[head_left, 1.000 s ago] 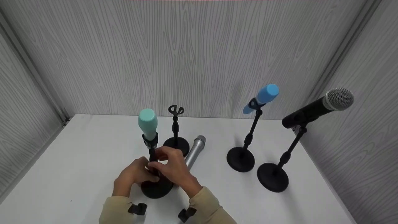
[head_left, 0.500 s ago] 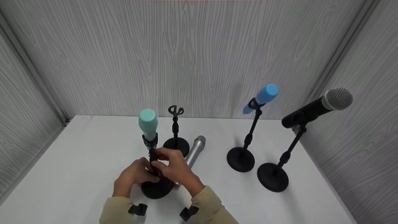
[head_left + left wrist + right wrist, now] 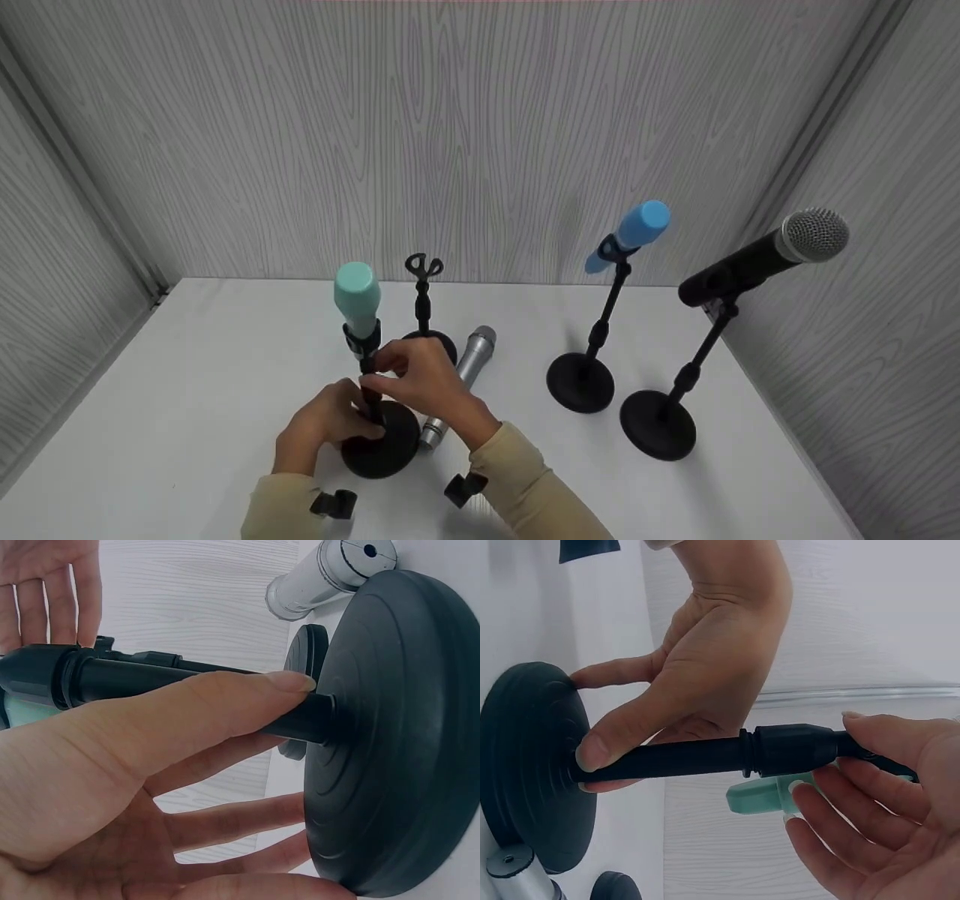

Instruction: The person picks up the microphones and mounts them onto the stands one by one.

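A mint-green microphone [image 3: 357, 294] sits tilted in the clip of a black desk stand, whose round base [image 3: 391, 451] rests on the white table. Low on that stand's pole [image 3: 135, 681], my left hand [image 3: 330, 414] grips with thumb and fingers just above the base. My right hand [image 3: 426, 381] pinches the thin upper part of the pole between thumb and fingers, above the thick black collar [image 3: 795, 750] seen in the right wrist view. Close to the right hand, a silver microphone [image 3: 472, 360] lies on the table, partly behind that hand.
Behind my hands stands another black stand with a bare clip [image 3: 424, 265]. To the right, one stand bears a blue microphone [image 3: 642, 225], another a black microphone with a silver mesh head [image 3: 814, 235]. Grey wood-grain panels [image 3: 480, 135] wall in the table.
My right hand has risen along the pole, from around the collar to the thin part above it. More of the silver microphone's lower end shows. The left hand keeps its place.
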Demonstrator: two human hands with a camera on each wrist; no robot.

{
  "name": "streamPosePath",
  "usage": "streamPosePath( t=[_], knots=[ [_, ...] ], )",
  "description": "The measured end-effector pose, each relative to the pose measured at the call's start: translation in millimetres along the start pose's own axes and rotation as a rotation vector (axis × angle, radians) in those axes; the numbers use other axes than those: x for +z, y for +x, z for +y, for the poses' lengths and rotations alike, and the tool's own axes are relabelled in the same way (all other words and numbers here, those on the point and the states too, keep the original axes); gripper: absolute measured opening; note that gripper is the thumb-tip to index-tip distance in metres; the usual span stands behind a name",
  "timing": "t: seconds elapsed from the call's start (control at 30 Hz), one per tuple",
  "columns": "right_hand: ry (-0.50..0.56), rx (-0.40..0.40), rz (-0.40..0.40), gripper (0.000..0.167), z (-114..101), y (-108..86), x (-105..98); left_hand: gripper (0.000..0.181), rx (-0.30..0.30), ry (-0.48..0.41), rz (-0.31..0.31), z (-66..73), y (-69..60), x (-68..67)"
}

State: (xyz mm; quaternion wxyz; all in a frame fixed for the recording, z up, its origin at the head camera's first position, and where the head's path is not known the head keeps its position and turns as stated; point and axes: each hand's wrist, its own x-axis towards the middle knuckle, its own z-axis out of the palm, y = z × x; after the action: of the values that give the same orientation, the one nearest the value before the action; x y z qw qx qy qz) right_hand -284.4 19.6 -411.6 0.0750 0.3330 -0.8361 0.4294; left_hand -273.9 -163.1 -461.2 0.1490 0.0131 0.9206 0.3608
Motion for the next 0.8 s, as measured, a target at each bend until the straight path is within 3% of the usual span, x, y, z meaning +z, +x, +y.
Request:
streamPosePath(
  t=[0.4,0.8],
  knots=[
    [-0.067,0.024,-0.024,0.012,-6.5,6.1,-3.1,0.047,-0.002,-0.013,0.006,-0.8,0.3,0.8],
    [0.07,0.008,-0.04,0.011,-15.8,12.9,-13.2,0.044,-0.004,-0.019,0.015,-2.1,0.7,0.5]
  ],
)
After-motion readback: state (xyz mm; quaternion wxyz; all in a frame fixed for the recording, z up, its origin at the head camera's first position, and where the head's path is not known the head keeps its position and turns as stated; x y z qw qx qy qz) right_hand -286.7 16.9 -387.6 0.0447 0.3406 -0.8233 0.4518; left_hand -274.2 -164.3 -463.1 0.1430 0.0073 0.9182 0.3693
